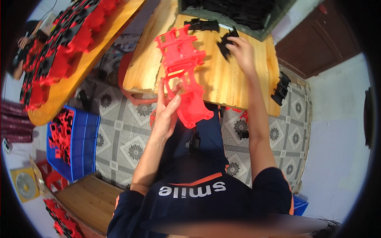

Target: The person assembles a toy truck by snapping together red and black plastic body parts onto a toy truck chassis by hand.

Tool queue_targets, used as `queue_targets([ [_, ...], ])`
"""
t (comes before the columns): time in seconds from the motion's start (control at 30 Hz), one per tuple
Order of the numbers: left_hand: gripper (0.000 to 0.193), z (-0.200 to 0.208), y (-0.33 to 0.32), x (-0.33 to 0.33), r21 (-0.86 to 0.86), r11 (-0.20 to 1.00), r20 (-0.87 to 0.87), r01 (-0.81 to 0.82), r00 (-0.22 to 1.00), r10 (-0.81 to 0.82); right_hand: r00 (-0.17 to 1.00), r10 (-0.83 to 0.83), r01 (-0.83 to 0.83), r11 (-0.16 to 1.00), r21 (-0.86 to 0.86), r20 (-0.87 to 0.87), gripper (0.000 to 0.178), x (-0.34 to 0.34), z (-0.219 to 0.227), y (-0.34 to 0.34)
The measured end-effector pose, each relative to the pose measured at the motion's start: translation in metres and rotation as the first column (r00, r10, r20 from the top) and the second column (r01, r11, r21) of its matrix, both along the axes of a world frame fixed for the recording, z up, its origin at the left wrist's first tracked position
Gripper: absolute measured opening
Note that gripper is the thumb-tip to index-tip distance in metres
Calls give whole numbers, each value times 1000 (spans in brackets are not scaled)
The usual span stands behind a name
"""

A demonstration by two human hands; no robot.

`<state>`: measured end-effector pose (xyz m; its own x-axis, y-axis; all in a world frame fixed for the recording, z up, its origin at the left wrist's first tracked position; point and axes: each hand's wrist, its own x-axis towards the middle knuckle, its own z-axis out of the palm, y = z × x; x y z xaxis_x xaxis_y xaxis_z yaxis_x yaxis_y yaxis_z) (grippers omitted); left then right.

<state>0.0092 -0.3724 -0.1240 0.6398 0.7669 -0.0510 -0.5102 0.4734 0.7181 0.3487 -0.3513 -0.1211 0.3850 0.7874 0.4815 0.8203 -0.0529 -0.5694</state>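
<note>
My left hand (166, 113) is closed around the near part of a long red plastic frame (183, 55) with openings and curved ribs. The frame slants away from me over the near edge of the wooden table. To its right, my right hand (243, 51) pinches a black plastic piece (224, 47) with notched edges, slightly blurred, above the tabletop. A similar black piece (203, 25) lies at the far side of the table, just beyond the red frame. Another black piece (281, 89) sits at the table's right edge.
A grey-rimmed bin (264, 35) of black parts stands at the back. Left, a second wooden table (95, 53) bears rows of red-and-black assemblies. Below it, a blue crate (84, 144) holds more red and black parts. A red stool (126, 75) stands beside my table. Another person's hand (24, 42) shows far left.
</note>
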Motion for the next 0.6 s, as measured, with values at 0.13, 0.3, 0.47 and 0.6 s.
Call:
queue_targets([
  [0.13, 92, -12, 15, 0, -16, 999, 26, 42, 999, -42, 938, 341, -322, 924, 205, -65, 27, -101, 62, -96],
  [0.3, 93, -8, 12, 2, -10, 999, 4, 32, 999, -32, 891, 360, -398, 912, 95, 276, 37, -171, 72, -118],
  [0.47, 96, -2, 6, 2, -12, 999, 12, 40, 999, -39, 862, 368, -400, 916, 22, 349, 30, -185, 65, -117],
  [0.6, 96, -9, 7, 1, -7, 999, 22, 52, 998, -51, 863, 380, -402, 916, -4, 331, 34, -192, 63, -120],
])
